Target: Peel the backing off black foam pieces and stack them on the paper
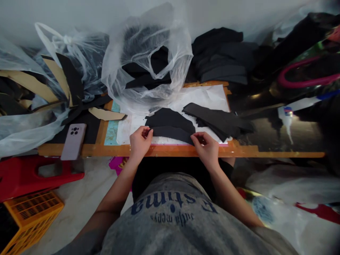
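Strip of curved, dark-grey sheet material (172, 132) lies between the person's two bare hands, close to the near edge of a worktable bordered with orange-brown tape (175, 151). The left hand (140, 142) has thumb and fingertips pinched at its left end; the right hand (207, 146) pinches its right end in the same way. The hands themselves are well apart, with the strip spanning the gap. Its far side overlaps a wider, dome-shaped black piece (170, 117), which rises beyond the fingers; whether the fingers also grip this lower piece, I cannot tell. Both lie on a white paper sheet (212, 97). Just beyond the right hand is a fanned pile of long dark-grey pieces (209, 117). A translucent plastic bag with black pieces inside (176, 72) sits farther back, and a pale lilac phone (72, 146) rests left of the left hand.
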A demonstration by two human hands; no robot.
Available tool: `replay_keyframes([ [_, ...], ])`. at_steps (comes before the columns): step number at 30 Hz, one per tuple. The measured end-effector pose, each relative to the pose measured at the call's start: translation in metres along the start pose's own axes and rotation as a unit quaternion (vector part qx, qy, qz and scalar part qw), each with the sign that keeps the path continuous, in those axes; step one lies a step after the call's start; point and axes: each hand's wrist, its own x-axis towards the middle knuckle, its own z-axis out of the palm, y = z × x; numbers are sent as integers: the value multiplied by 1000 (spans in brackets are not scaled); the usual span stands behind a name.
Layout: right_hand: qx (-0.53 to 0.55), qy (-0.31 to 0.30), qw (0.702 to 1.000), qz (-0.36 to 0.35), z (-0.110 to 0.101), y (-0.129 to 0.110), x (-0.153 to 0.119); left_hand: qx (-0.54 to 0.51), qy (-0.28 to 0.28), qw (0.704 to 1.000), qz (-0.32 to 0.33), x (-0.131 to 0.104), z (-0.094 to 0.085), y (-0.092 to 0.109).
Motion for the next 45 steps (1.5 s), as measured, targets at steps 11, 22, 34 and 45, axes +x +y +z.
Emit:
replay_keyframes([
  [11,-77,-29,997,-9,15,6,14,32,18,999,-40,6,8,-8],
  [22,-111,-43,993,2,15,2,18,28,16,999,-25,4,8,-6],
  [34,-25,-111,993,-4,-5,-7,12,15,53,997,53,-32,-5,-1],
  [45,-93,-175,977,-73,-6,-10,-1,27,-7,998,-55,-65,-25,-2],
])
